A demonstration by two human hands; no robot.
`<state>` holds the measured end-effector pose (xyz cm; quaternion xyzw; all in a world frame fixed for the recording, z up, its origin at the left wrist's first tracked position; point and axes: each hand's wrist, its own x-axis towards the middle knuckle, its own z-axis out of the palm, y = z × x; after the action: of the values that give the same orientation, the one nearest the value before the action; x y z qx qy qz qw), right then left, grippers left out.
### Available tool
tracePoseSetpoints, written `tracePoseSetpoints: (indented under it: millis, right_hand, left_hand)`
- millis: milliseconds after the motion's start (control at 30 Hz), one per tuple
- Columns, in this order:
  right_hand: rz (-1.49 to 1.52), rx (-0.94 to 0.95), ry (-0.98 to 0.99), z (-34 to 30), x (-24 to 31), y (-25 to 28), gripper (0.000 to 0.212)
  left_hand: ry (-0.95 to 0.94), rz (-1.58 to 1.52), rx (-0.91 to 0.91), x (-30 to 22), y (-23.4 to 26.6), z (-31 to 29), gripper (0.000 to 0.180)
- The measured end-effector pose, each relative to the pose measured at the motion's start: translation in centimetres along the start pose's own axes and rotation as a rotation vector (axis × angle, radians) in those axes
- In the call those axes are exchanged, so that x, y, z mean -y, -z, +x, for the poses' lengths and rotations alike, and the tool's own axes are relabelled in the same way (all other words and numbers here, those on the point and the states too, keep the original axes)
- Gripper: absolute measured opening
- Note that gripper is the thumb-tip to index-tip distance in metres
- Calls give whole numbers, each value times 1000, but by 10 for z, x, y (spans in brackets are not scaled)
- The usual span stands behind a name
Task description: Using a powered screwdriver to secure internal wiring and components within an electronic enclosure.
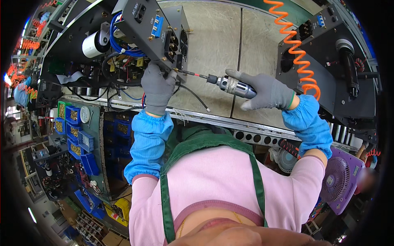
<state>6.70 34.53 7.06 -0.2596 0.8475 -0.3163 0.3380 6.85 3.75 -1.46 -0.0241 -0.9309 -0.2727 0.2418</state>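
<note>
A silver air screwdriver (238, 87) lies level in my right hand (269, 91), its long bit pointing left. The bit's tip meets the lower corner of a dark grey panel (148, 30) that has a blue breaker switch (157, 26) and black sockets. Just beside the tip, my left hand (158, 88) is closed at the panel's lower edge; what its fingers pinch is hidden. Both hands wear grey gloves. The panel belongs to an open machine housing (76, 43) with a white cylinder (95, 44), a coiled blue cable (119, 41) and circuit boards inside. A loose black cable (195, 96) hangs near the bit.
An orange coiled air hose (301, 61) hangs at the right, before a second dark machine (324, 78). Blue bins of small metal parts (74, 131) stand at left. A purple fan (338, 178) and a grey fan (286, 160) are at lower right. The metal worktop (217, 37) has a seam.
</note>
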Motion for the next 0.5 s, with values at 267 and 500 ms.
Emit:
tracePoseSetpoints:
  millis: [267,500]
  right_hand:
    - [-110,-72,124,8,-6,9,91]
    - [-296,-31,164,21,-4,31,88]
  left_hand:
    - [-1,-35,7,1,0,3,43]
    - [52,-51,56,-1,4,6,43]
